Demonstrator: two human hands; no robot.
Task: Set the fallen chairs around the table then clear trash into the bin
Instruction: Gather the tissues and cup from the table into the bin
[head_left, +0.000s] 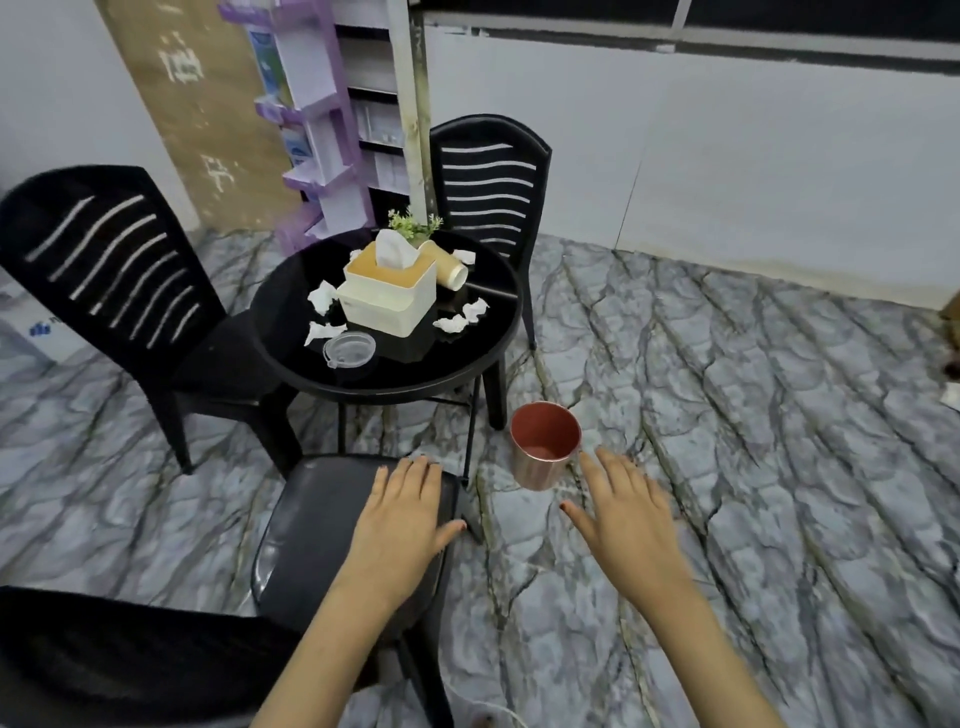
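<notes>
Three black chairs stand upright around the round black table: one at the left, one behind it, and one nearest me. My left hand hovers flat over the near chair's seat, fingers straight. My right hand is spread open above the floor, just right of the copper-coloured bin. On the table lie several crumpled tissues, a tipped paper cup and a clear plastic lid, around a cream tissue box.
A small green plant sits at the table's far edge. A purple shelf rack and a cardboard sheet lean against the back wall. Marble-patterned floor stretches to the right.
</notes>
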